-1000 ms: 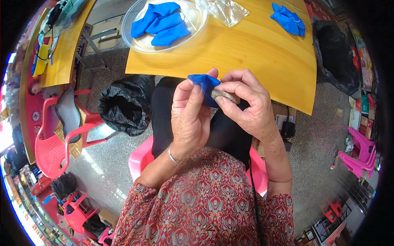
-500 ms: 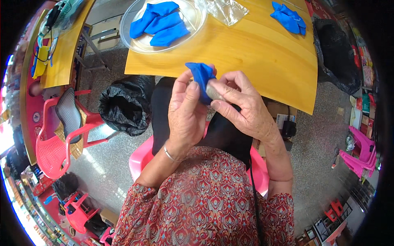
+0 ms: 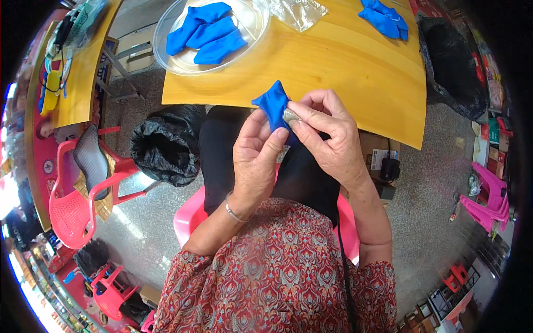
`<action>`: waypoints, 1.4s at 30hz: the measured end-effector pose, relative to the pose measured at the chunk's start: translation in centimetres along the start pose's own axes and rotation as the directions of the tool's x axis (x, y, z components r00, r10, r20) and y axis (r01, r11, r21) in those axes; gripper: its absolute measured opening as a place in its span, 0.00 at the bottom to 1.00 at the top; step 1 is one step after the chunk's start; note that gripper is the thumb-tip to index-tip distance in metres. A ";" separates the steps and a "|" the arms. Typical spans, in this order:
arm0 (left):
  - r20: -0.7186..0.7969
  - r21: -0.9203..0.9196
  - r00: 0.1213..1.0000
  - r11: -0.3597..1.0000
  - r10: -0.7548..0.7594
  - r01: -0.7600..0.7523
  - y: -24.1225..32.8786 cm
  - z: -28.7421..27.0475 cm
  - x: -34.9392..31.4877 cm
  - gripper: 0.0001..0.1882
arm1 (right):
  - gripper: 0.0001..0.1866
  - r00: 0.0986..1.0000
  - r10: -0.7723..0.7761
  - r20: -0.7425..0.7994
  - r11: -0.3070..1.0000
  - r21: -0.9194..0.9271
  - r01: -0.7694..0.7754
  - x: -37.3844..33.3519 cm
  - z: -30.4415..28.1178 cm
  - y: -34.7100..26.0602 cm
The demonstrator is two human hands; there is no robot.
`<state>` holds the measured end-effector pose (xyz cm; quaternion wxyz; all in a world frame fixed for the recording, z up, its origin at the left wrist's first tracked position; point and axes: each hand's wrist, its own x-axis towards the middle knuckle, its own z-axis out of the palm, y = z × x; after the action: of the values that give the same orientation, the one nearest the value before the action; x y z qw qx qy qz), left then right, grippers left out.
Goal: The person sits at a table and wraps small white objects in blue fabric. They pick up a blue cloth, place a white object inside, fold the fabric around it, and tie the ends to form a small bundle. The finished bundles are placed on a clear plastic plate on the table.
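Note:
Above my lap, close to the table's front edge, a small blue cloth piece (image 3: 273,104) with pointed corners is pinched in my left hand (image 3: 255,155), thumb in front and fingers behind. From the right, my right hand (image 3: 336,139) grips a small greyish-beige wad (image 3: 290,115) between thumb and fingers, pressed against the cloth's right side. Whether the wad reaches inside the cloth is hidden. Several similar blue cloth pieces (image 3: 214,36) lie in a clear round plastic tub (image 3: 159,53) at the far left of the table. More blue cloth (image 3: 384,21) rests at the far right.
The yellow wooden table (image 3: 355,91) spreads ahead of me. A crumpled clear plastic bag (image 3: 300,12) lies beside the tub. Black bin bags stand on the floor at left (image 3: 166,147) and right (image 3: 452,66). A red plastic chair (image 3: 72,216) is at far left. Pink seat edges (image 3: 189,219) show under me.
The blue cloth has turned more upright, its point now upward. My right fingers have shifted closer in, and less of the wad shows. The view has shifted slightly.

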<state>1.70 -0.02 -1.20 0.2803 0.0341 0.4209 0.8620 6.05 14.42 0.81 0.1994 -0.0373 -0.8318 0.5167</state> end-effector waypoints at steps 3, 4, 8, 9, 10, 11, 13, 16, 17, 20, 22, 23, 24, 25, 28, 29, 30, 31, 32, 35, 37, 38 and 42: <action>-0.029 0.014 0.999 1.000 -0.020 0.020 0.1 0.1 0.0 0.27 | 0.14 0.988 0.150 0.022 0.981 0.121 -0.151 0.0 0.1 -0.2; -0.031 0.000 0.999 1.000 -0.011 0.011 0.1 0.1 0.0 0.27 | 0.14 0.976 0.215 0.045 0.961 0.167 -0.219 0.0 0.1 -0.3; -0.029 -0.025 1.000 1.000 0.006 -0.007 0.1 0.0 -0.1 0.27 | 0.13 0.992 0.125 0.009 0.982 0.143 -0.125 0.4 0.5 -0.3; -0.026 -0.025 1.000 1.000 0.005 -0.006 0.2 0.0 0.0 0.27 | 0.13 0.996 0.090 -0.011 0.986 0.141 -0.087 0.5 0.6 -0.4; -0.021 -0.049 1.000 0.999 0.008 -0.009 0.2 0.0 -0.1 0.27 | 0.13 0.998 0.056 -0.032 0.989 0.139 -0.051 0.5 0.7 -0.5; -0.016 -0.073 1.000 0.997 0.011 -0.012 0.1 0.0 0.0 0.26 | 0.13 0.997 0.064 -0.041 0.984 0.166 -0.057 0.5 0.8 -0.4; -0.011 -0.102 1.000 0.995 0.016 -0.018 0.0 -0.1 0.0 0.25 | 0.12 0.995 0.083 -0.061 0.974 0.217 -0.068 0.5 1.2 0.2; -0.045 -0.109 0.999 0.994 -0.010 0.005 -0.1 -0.5 0.2 0.23 | 0.11 0.991 0.113 -0.071 0.957 0.275 -0.090 0.2 1.7 0.8; -0.079 -0.105 0.996 0.994 -0.042 0.034 0.3 -0.3 0.2 0.21 | 0.11 0.991 0.112 -0.078 0.959 0.271 -0.087 0.2 1.8 0.9; -0.151 -0.041 0.987 0.998 -0.055 0.050 1.4 -0.5 0.7 0.15 | 0.11 0.983 0.154 -0.105 0.943 0.313 -0.114 0.3 2.4 1.0; -0.172 0.020 0.985 1.000 0.009 -0.005 1.7 -0.5 1.1 0.07 | 0.10 0.962 0.247 -0.116 0.892 0.414 -0.179 0.5 2.9 0.8; -0.157 0.004 0.987 1.000 0.020 -0.020 1.7 -0.7 1.3 0.07 | 0.10 0.960 0.258 -0.110 0.884 0.428 -0.189 0.5 3.1 0.7; -0.142 -0.013 0.989 0.999 0.031 -0.033 1.7 -0.9 1.5 0.07 | 0.10 0.957 0.269 -0.103 0.875 0.441 -0.199 0.5 3.2 0.6; -0.126 -0.032 0.991 0.998 0.042 -0.047 1.7 -1.1 1.6 0.06 | 0.09 0.955 0.280 -0.097 0.867 0.452 -0.209 0.5 3.3 0.6; -0.121 -0.119 0.992 0.992 0.026 -0.040 1.5 -1.2 1.6 0.07 | 0.08 0.959 0.258 -0.116 0.877 0.446 -0.182 0.4 3.6 0.6; -0.120 -0.135 0.993 0.990 0.020 -0.036 1.3 -1.4 1.5 0.07 | 0.08 0.961 0.249 -0.121 0.885 0.431 -0.175 0.5 3.6 0.5; -0.111 -0.156 0.994 0.987 0.020 -0.037 1.2 -1.6 1.5 0.07 | 0.07 0.962 0.240 -0.127 0.894 0.415 -0.168 0.6 3.6 0.4; -0.102 -0.175 0.995 0.984 0.022 -0.039 1.2 -1.7 1.5 0.08 | 0.07 0.964 0.230 -0.132 0.902 0.401 -0.160 0.7 3.5 0.3; -0.092 -0.194 0.995 0.980 0.024 -0.041 1.2 -1.8 1.4 0.08 | 0.07 0.959 0.252 -0.132 0.899 0.400 -0.181 0.7 3.5 0.2; -0.104 -0.166 0.994 0.986 0.014 -0.031 1.3 -1.6 1.4 0.09 | 0.08 0.944 0.302 -0.131 0.883 0.411 -0.226 0.7 3.6 -0.2; -0.123 -0.200 0.992 0.980 -0.015 -0.010 1.5 -1.1 1.4 0.07 | 0.09 0.939 0.320 -0.127 0.869 0.433 -0.238 0.7 3.5 -0.3; -0.132 -0.218 0.991 0.976 -0.031 0.001 1.6 -1.0 1.4 0.06 | 0.09 0.940 0.315 -0.129 0.883 0.403 -0.240 0.7 3.4 -0.4; -0.101 -0.201 0.995 0.980 -0.027 0.006 1.8 -1.1 1.4 0.07 | 0.09 0.940 0.313 -0.134 0.905 0.341 -0.253 0.7 3.3 -0.5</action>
<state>-0.59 -0.97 -0.79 0.2673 -0.0422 0.3461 0.8983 4.27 11.63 0.20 0.2021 -0.1736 -0.7007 0.6619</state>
